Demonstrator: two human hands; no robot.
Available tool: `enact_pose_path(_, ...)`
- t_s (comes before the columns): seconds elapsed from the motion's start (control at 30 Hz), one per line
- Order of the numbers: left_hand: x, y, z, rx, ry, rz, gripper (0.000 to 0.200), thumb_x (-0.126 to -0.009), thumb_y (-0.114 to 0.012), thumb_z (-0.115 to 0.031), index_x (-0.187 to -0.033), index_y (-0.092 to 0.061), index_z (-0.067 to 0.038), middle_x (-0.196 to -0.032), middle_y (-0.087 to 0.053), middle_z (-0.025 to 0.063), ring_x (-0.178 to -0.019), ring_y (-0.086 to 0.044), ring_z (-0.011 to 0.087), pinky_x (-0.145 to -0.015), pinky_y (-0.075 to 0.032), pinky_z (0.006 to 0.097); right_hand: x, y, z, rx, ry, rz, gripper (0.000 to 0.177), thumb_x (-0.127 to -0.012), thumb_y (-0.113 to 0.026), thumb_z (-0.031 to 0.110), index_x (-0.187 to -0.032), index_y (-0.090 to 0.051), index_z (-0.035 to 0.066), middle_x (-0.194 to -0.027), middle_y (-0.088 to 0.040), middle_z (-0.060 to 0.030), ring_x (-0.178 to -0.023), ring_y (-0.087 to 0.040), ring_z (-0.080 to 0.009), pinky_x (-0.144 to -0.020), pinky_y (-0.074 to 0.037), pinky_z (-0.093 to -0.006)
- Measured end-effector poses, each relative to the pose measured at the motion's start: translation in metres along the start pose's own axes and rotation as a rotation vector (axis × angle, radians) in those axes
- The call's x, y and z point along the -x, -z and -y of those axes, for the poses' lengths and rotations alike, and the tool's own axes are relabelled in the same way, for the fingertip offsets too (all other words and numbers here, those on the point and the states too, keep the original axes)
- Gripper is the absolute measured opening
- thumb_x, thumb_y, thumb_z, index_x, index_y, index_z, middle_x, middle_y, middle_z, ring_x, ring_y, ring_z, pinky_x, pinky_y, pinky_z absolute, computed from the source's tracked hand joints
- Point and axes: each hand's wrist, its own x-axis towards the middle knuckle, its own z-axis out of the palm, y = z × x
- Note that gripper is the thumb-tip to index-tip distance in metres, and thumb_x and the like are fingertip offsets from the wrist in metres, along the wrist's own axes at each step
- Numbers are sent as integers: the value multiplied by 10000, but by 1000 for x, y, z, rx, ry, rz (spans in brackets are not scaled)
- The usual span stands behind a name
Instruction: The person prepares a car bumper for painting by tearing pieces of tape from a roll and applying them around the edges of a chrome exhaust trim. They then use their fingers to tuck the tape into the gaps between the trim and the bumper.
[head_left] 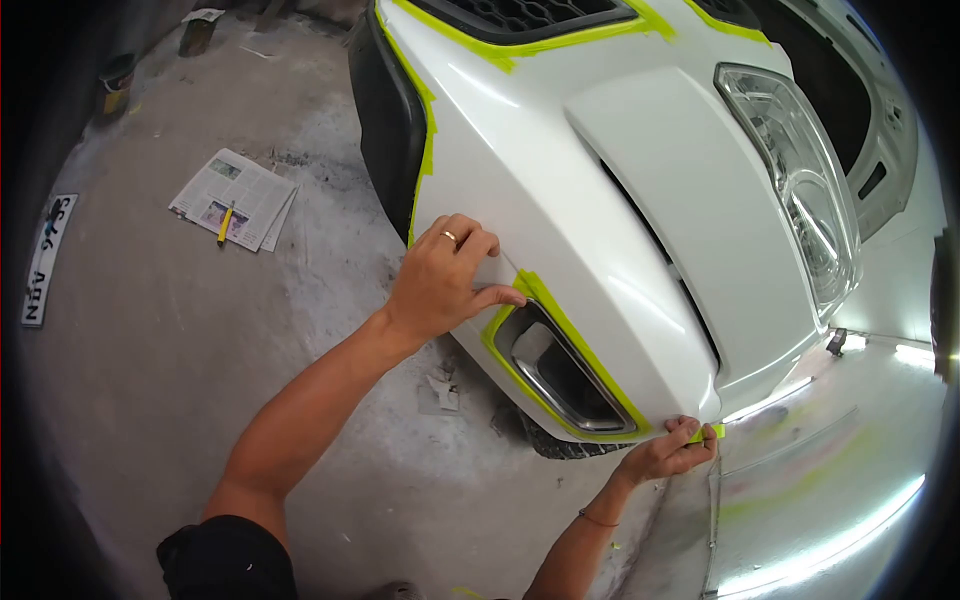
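A white car bumper [500, 180] has yellow-green masking tape [575, 325] stuck around its fog light [565, 375]. My left hand [445, 272], wearing a ring, rests against the bumper above the fog light. Its fingers are bent and apart from the thumb, which presses on the tape at the light's upper corner; it holds nothing I can see. At the lower right end of the bumper, my right hand [670, 455] is closed in a pinch on a strip of masking tape [712, 432]. Part of that strip is hidden by the fingers.
More tape edges the black grille [530, 15] and the dark trim [390, 130]. A clear headlight [800, 190] sits to the right. On the floor lie a newspaper [235, 190] with a yellow cutter-like tool [225, 225] and a number plate [48, 260]. Shiny wall at right.
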Motion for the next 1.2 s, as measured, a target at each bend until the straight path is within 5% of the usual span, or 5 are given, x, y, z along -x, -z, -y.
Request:
enact_pose_path(0.2,5,6,1,36,-51,74,463,-722,-869,-326,-957,-569,-64,-1004,-498,109,-962,-537,291,-802,-484,395,-3,5,3,35,-9,56,305,-986,-530,181,-1185,-455,-39,-914,-539,-100,-790,-527,-154,-679,-471,-295)
enact_pose_path(0.37,2,8,-20,78,172,80,416,-661,-812,-188,-977,-570,-68,-1029,-499,102,-970,-528,304,-837,-472,410,-2,5,3,69,17,61,293,-984,-526,164,-1182,-457,-41,-912,-543,-98,-793,-524,-157,-688,-464,-293)
enact_pose_path(0.7,7,-4,-46,-136,210,79,491,-655,-788,-141,-1074,-551,-48,-1165,-467,179,-1068,-518,349,-864,-479,433,-2,1,6,70,24,44,239,-1012,-505,150,-1154,-455,-35,-839,-556,-80,-736,-487,-118,-720,-433,-255)
enact_pose_path(0.97,42,-23,-48,-108,212,99,621,-671,-714,-46,-1240,-465,-52,-1387,-316,225,-1215,-393,415,-999,-373,515,-3,2,-2,67,8,-5,281,-973,-534,155,-1155,-474,-51,-902,-549,-97,-759,-537,-151,-700,-463,-294)
enact_pose_path(1.2,32,-11,-47,-98,175,151,589,-662,-728,-49,-1210,-512,-65,-1391,-328,211,-1199,-415,391,-979,-393,491,-1,4,-2,-78,-56,-4,269,-971,-551,115,-1188,-468,-20,-934,-553,-80,-812,-535,-137,-718,-466,-276)
